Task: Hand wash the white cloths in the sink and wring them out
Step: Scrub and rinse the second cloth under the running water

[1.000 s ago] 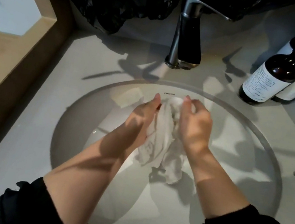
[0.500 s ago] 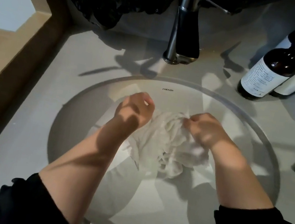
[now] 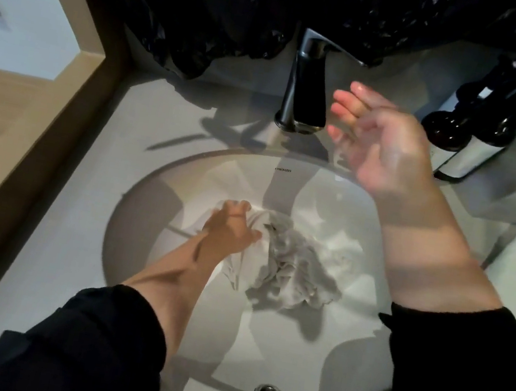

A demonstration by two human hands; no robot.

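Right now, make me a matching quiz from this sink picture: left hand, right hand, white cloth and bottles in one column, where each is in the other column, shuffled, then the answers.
1. left hand
2. right hand
3. white cloth
4. dark bottles

A. raised beside the faucet, fingers straight, holding nothing
B. standing on the counter, back right
C. crumpled in the sink
D. low in the sink, gripping the white cloth

Pairs: 1-D, 2-A, 3-C, 4-B.

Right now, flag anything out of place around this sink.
A crumpled black plastic bag hangs behind the sink, sagging down to the faucet; odd there. What it covers is hidden. Otherwise the cloth lies heaped in the sink, nothing visibly spilled or broken.
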